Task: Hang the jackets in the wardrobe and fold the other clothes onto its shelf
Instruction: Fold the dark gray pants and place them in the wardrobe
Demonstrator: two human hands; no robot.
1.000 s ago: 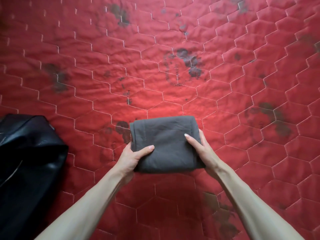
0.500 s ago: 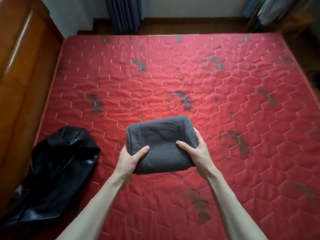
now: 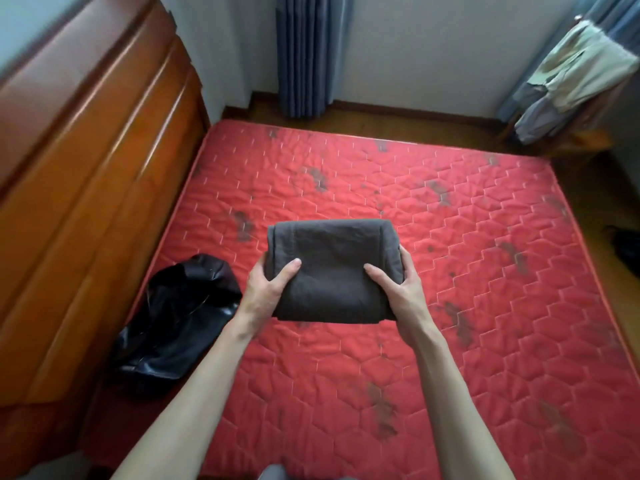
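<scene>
A folded dark grey garment (image 3: pixel 332 268) is held up in front of me, above the red quilted mattress (image 3: pixel 450 271). My left hand (image 3: pixel 266 292) grips its left edge, thumb on top and fingers underneath. My right hand (image 3: pixel 403 289) grips its right edge the same way. A crumpled black leather jacket (image 3: pixel 176 323) lies on the mattress's left side, below and left of my left hand, close to the wooden wardrobe (image 3: pixel 79 188).
The brown wooden wardrobe runs along the left wall, its doors closed. Blue curtains (image 3: pixel 308 53) hang at the far wall. Clothes (image 3: pixel 575 81) are draped over a wooden chair at the far right. A dark object (image 3: pixel 627 247) lies on the floor at right.
The folded garment has been lifted off the mattress and raised with both hands. My view has pulled back and up, so the wardrobe, far wall and chair have come into sight.
</scene>
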